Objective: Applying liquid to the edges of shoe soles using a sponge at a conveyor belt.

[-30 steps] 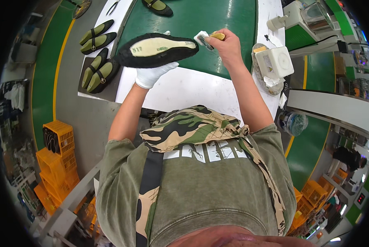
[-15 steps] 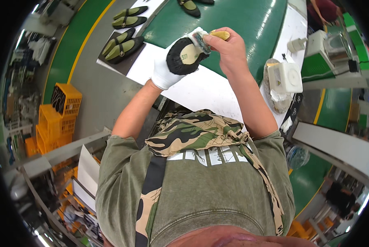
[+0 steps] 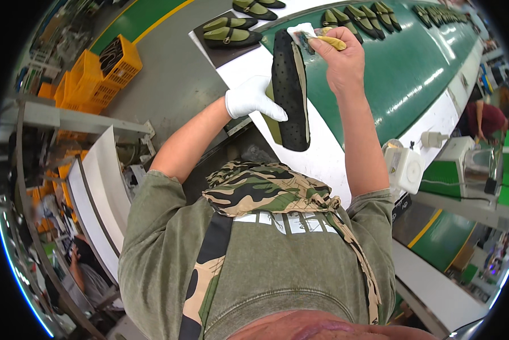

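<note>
- Left hand (image 3: 251,101), gloved in white: closed about the shoe (image 3: 290,93), thumb laid against its side; the other fingers are mostly hidden behind it.
- Right hand (image 3: 346,61), bare: fingers pinched narrowly on a yellow handle (image 3: 335,42) and a white wad (image 3: 300,30) at the shoe's far end; contact with the shoe cannot be confirmed.
- Shoe: raised, near the white tabletop (image 3: 329,150), turned on its side, long axis running away from the person, sole edge facing right, green lining left; which end is the toe cannot be told.
- Beyond: paired shoes (image 3: 363,21) standing on the green surface (image 3: 390,85).
</note>
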Motion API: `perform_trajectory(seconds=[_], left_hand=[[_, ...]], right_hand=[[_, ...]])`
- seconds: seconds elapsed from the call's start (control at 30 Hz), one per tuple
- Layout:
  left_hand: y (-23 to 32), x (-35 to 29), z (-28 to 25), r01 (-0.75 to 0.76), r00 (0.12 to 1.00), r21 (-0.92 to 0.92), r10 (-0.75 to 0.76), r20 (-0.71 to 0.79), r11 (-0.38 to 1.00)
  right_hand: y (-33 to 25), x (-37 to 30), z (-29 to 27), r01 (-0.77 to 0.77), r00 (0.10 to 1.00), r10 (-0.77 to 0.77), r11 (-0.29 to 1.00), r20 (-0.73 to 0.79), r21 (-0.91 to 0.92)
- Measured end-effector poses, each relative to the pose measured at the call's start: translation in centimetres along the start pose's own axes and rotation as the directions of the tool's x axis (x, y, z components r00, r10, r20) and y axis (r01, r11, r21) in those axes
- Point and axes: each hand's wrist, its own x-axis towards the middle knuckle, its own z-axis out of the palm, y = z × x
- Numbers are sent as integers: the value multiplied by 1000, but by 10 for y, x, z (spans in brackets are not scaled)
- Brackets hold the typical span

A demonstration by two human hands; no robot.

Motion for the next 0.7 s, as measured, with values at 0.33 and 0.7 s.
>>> perform_trajectory(seconds=[0.33,0.7], left_hand=[[-17,-63,-52,93,988,-494,-140,-60,864],[-38,-133,-100,-60,983,-617,-60,-171,784]], right_hand=[[37,-2,39,-99,901,180,971,394,-216],[89,7,130,-113,886,131,991,445,-66]])
